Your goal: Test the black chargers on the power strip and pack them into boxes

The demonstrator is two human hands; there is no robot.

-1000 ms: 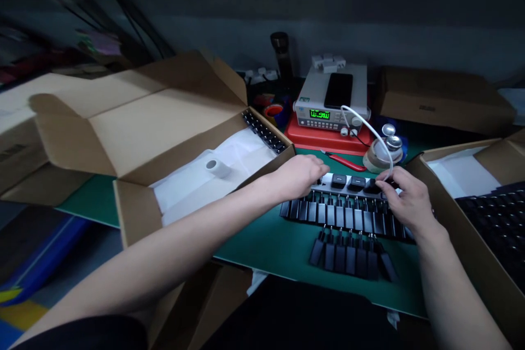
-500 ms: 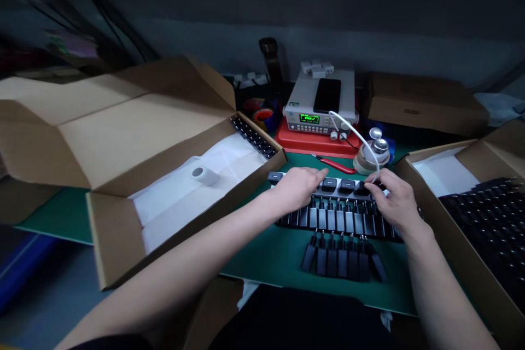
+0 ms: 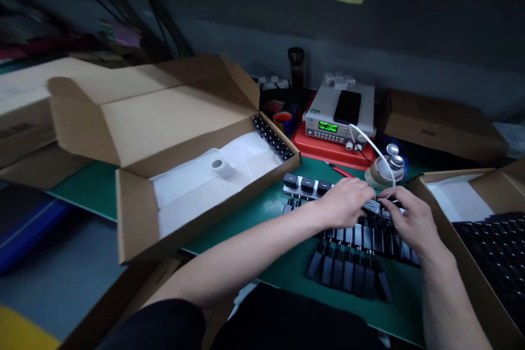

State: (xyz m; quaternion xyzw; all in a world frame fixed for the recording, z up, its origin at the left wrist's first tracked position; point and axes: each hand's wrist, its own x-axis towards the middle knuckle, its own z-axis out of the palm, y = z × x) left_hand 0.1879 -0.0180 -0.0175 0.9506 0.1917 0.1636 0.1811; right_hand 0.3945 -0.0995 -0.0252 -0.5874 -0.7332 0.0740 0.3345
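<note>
A white cable [image 3: 375, 147] runs from the black phone [image 3: 348, 108] down to my right hand [image 3: 412, 219], whose fingers pinch its end. My left hand [image 3: 348, 202] is beside it, fingers curled against a black charger [image 3: 372, 206] in the row; the fingertips are partly hidden. To the left, more black chargers [image 3: 307, 184] stand in a white power strip [image 3: 302, 192]. Below the hands, black plug-in chargers [image 3: 356, 235] lie in a row with their pins pointing away from me. Another fanned group of chargers [image 3: 348, 273] lies closer to me.
Behind is a tester [image 3: 340, 115] with a green display on a red base [image 3: 307, 142]. A red-handled tool [image 3: 342, 170] lies before it. Open cardboard boxes stand left [image 3: 205, 240] and right [image 3: 447, 213], the right one holding many chargers [image 3: 492, 246]. A white tube [image 3: 221, 168] lies in the left box.
My left hand has moved right along the strip, close to my right hand. The tester's display has gone from PASS to digits. The view has swung left and tilted.
</note>
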